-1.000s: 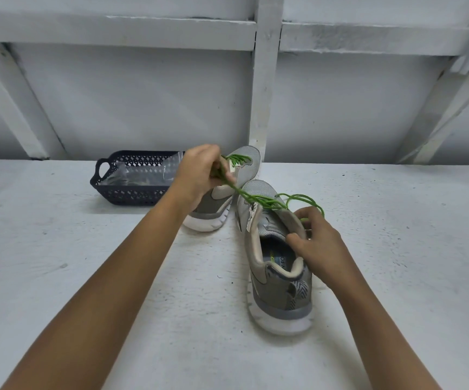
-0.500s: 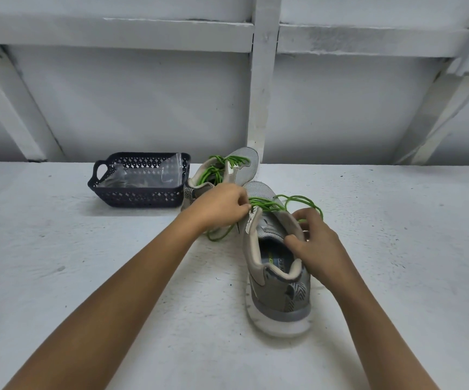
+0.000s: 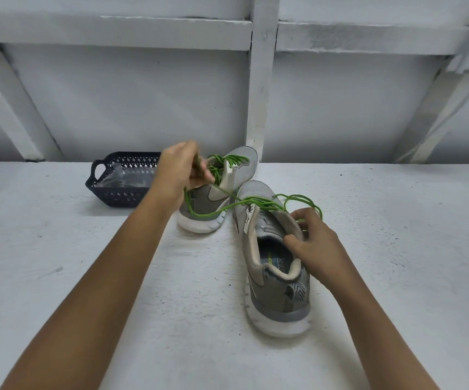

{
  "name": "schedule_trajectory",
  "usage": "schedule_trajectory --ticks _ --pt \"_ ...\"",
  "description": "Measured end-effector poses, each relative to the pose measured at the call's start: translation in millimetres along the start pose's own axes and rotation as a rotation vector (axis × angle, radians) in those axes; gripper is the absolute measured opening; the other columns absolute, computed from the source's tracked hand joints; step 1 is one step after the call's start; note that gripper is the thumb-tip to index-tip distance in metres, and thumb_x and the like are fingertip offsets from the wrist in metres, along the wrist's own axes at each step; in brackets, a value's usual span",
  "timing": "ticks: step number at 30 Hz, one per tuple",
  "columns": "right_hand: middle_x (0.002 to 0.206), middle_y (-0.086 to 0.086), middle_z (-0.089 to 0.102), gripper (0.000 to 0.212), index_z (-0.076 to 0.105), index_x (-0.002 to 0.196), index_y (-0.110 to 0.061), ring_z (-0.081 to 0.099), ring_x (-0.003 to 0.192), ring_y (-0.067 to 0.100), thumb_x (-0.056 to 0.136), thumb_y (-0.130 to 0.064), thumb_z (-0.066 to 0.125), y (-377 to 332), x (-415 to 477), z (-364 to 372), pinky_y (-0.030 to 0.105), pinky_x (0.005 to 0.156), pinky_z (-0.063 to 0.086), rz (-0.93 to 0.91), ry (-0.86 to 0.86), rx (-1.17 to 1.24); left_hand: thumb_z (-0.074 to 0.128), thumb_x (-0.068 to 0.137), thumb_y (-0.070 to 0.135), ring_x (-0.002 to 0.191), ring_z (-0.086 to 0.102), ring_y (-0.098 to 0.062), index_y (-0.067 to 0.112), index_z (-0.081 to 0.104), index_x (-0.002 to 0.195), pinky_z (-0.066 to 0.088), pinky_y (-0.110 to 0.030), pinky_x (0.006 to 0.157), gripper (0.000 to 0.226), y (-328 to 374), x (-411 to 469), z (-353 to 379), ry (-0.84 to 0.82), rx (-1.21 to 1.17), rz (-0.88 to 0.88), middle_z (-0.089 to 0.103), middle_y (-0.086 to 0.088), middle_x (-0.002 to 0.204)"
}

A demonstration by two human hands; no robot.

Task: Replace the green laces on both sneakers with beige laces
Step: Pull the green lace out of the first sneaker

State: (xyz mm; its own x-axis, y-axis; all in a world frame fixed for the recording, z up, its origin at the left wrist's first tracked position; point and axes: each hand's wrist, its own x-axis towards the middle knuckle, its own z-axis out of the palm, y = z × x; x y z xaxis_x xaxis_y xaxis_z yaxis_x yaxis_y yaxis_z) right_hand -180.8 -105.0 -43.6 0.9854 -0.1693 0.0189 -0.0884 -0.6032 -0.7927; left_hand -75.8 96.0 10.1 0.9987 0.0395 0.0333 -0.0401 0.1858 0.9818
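- The near sneaker [image 3: 278, 291] stood on the white table [image 3: 101, 277] with its heel toward the person and its toe pointing away, so its long axis ran straight out from the body.
- The right hand [image 3: 317, 243] gripped that sneaker at the right side of its collar. The thumb was hooked over the inner edge and the fingers were curled on the outside, pinning the shoe down.
- The left hand [image 3: 180, 170] was raised beyond and left of the near sneaker, closed around a strand of the green lace [image 3: 208, 213]. Motion blur at the fingers hid exactly how the strand was pinched.
- From that hand the lace dropped in a slack curve, then ran right to the near sneaker's eyelets, where several crossings remained threaded. A loose loop lay just right of the eyelets, by the right hand's fingertips.
- The coming pull probably turned on this: the strand left the eyelets toward the left and away, across the shoe's long axis. The right hand was nearer the eyelets to brace, and the left was placed to draw.
- The far sneaker [image 3: 244, 164] sat just beyond the near sneaker's toe on the left, laced in green and untouched.
- A dark basket [image 3: 115, 192] stood further left of the near sneaker, holding a clear bag [image 3: 126, 177]. Its contents may have been the beige laces, though none could be made out.
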Motion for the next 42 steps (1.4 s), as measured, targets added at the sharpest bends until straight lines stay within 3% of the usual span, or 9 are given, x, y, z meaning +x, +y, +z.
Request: schedule_trajectory --ticks 4,8,16,22,28,33,37,39,42 --pt "0.100 0.000 0.059 0.030 0.052 0.112 -0.022 0.056 0.085 0.016 0.084 -0.013 0.057 -0.6 -0.6 0.1 0.025 0.064 0.040 0.001 0.005 0.004 0.042 0.096 0.011 0.036 0.051 -0.011 0.012 0.053 0.082 0.045 -0.022 0.040 0.018 -16.0 -8.4 3.1 -0.229 0.624 -0.012 0.057 -0.003 0.061" --pt "0.101 0.001 0.059 0.032 0.052 0.114 -0.021 0.056 0.086 0.017 0.084 -0.014 0.057 -0.3 -0.5 0.1 0.025 0.064 0.040 -0.003 0.010 0.002 0.046 0.095 0.014 0.066 0.065 -0.016 0.014 0.064 0.111 0.054 -0.028 0.062 0.024 -30.4 -8.0 14.4 -0.431 1.129 0.084 0.069 -0.004 0.092" --pt "0.103 0.001 0.059 0.034 0.051 0.117 -0.020 0.055 0.082 0.015 0.084 -0.014 0.057 1.9 1.6 0.4 0.014 0.060 0.039 -0.004 0.007 -0.019 0.053 0.094 0.026 0.063 0.058 -0.016 0.006 0.066 0.090 0.056 -0.032 0.060 0.025 -35.3 -7.6 22.2 -0.495 1.062 -0.009 0.064 -0.012 0.078" --pt "0.104 0.002 0.059 0.034 0.051 0.118 -0.020 0.055 0.082 0.016 0.085 -0.015 0.057 1.4 2.1 0.3 0.014 0.059 0.038 -0.002 0.002 -0.022 0.052 0.091 0.016 0.053 0.046 -0.014 0.012 0.059 0.076 0.039 -0.023 0.051 0.017 -39.5 -9.8 23.8 -0.473 1.082 0.021 0.052 -0.002 0.063" --pt "0.103 0.000 0.058 0.036 0.052 0.120 -0.022 0.056 0.086 0.015 0.085 -0.015 0.056 1.0 0.6 0.0 0.026 0.067 0.040 0.005 -0.005 0.005 0.055 0.085 0.021 0.071 0.050 -0.016 0.006 0.057 0.069 0.037 -0.029 0.054 0.022 -24.5 -7.4 17.6 -0.220 1.058 0.154 0.051 0.001 0.061" --pt "0.104 0.001 0.059 0.039 0.053 0.123 -0.021 0.054 0.089 0.015 0.084 -0.015 0.056 2.2 0.1 0.4 0.020 0.063 0.040 -0.009 0.005 -0.006 0.053 0.086 0.024 0.061 0.044 -0.016 0.008 0.055 0.074 0.032 -0.026 0.052 0.021 -7.1 -5.6 4.0 0.117 0.951 0.249 0.050 0.000 0.064" --pt "0.104 0.001 0.058 0.041 0.051 0.126 -0.019 0.052 0.087 0.015 0.085 -0.015 0.056 1.4 1.4 -0.1 0.024 0.061 0.037 -0.018 0.007 -0.034 0.051 0.088 0.029 0.096 0.051 -0.025 0.013 0.060 0.097 0.041 -0.034 0.075 0.021 -6.8 -5.6 1.6 0.106 1.190 0.348 0.054 -0.007 0.100" --pt "0.104 0.002 0.058 0.040 0.051 0.125 -0.019 0.052 0.087 0.015 0.085 -0.015 0.056 1.4 1.2 -0.2 0.022 0.060 0.038 -0.020 0.007 -0.042 0.050 0.092 0.032 0.124 0.034 -0.030 0.020 0.053 0.126 0.032 -0.042 0.101 0.036 -12.4 -6.8 6.8 -0.035 1.356 0.396 0.039 -0.011 0.132" --pt "0.103 0.002 0.058 0.040 0.052 0.125 -0.019 0.052 0.086 0.016 0.085 -0.015 0.055 1.3 0.7 -0.1 0.014 0.059 0.037 -0.021 0.003 -0.046 0.049 0.094 0.031 0.136 0.019 -0.024 0.030 0.053 0.131 0.017 -0.046 0.110 0.037 -24.5 -6.2 14.0 -0.236 1.517 0.579 0.029 -0.002 0.147"
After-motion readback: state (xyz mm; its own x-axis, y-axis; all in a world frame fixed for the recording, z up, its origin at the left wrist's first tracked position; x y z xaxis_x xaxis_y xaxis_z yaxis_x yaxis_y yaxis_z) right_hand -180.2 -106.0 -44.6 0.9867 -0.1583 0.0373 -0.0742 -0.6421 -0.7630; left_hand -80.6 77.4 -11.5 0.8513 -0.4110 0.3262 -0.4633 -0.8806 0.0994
